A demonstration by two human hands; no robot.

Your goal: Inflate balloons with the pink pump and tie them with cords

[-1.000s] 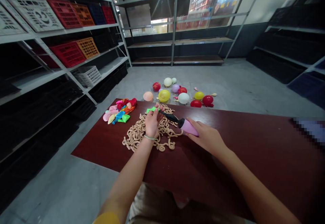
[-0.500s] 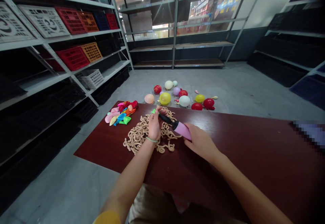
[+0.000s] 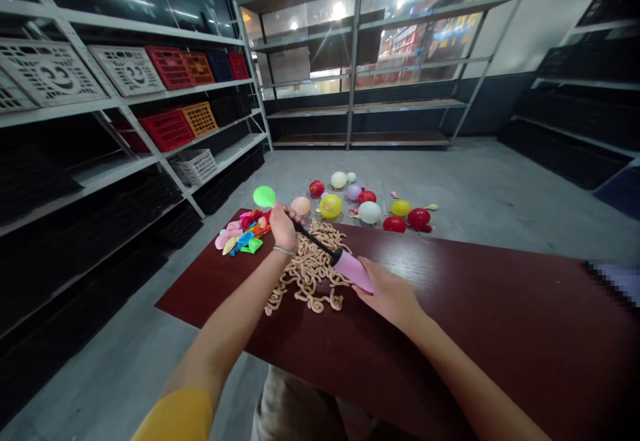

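Your left hand (image 3: 284,229) pinches a green balloon (image 3: 264,196) onto the black nozzle (image 3: 313,236); your right hand (image 3: 387,296) grips the pink pump (image 3: 353,271) over the tabletop (image 3: 475,334).

Smooth plastic pump (image 3: 353,271), glossy wooden table (image 3: 500,321)

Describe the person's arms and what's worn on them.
The left arm has a yellow short sleeve and a thin pale green band at the wrist. The right arm shows no band, and no sleeve is in view on it.
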